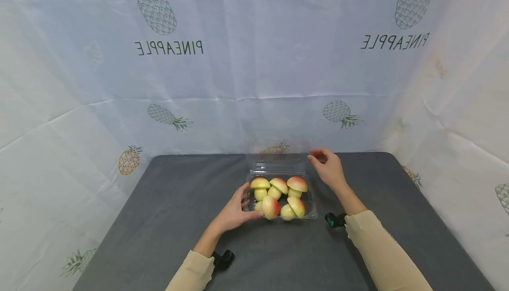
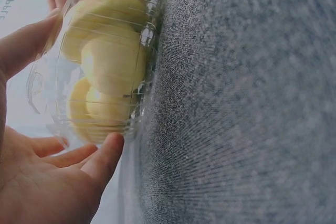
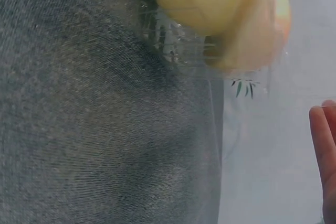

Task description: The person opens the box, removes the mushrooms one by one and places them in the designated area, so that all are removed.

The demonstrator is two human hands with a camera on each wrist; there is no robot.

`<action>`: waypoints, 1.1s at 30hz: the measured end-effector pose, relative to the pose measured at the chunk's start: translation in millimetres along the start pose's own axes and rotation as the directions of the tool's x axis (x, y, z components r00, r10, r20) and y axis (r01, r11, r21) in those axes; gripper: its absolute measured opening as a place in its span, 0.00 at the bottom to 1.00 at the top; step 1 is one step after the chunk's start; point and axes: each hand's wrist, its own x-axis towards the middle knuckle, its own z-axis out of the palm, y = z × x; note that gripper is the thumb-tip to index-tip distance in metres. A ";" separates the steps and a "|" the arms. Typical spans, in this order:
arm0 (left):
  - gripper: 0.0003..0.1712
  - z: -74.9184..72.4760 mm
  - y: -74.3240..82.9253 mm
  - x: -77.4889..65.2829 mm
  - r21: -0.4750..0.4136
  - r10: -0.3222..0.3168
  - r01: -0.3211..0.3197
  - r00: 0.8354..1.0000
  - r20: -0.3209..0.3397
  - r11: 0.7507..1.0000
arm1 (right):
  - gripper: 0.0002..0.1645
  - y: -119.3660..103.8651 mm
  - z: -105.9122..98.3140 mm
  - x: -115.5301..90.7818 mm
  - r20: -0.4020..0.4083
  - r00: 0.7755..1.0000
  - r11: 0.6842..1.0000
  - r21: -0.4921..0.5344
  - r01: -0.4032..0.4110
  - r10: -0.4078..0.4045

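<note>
A clear plastic box (image 1: 313, 214) holds several mushroom-shaped pieces (image 1: 271, 207) with yellow-and-red caps and pale yellow-green stems. Its hinged lid (image 1: 278, 167) stands raised at the back. My left hand (image 1: 233, 211) grips the box's left end, thumb on the front rim and fingers against the side wall; the left wrist view shows the fingertips (image 2: 113, 142) low on that wall. At the lid's right edge, my right hand (image 1: 331, 169) pinches the thin plastic between thumb and fingers. Only a few right fingers (image 3: 321, 132) appear in the right wrist view.
The box rests on a dark grey cloth-covered table (image 1: 175, 207). Behind and beside the table hangs a white curtain (image 1: 274, 61) printed with pineapples. Black devices (image 1: 335, 220) are strapped to both wrists.
</note>
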 end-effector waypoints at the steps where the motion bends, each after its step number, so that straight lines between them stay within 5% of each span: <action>1: 0.63 0.0 0.0 -0.1 -0.001 -0.001 0.001 1.000 0.000 1.000 | 0.21 0.9 0.2 -0.2 0.004 1.000 1.000 0.002 -0.007 0.007; 33: 0.60 1.1 1.6 -3.2 0.002 -0.004 0.004 1.000 -0.023 1.000 | 0.31 29.5 9.0 -19.1 0.143 0.984 0.992 -0.084 -0.094 0.105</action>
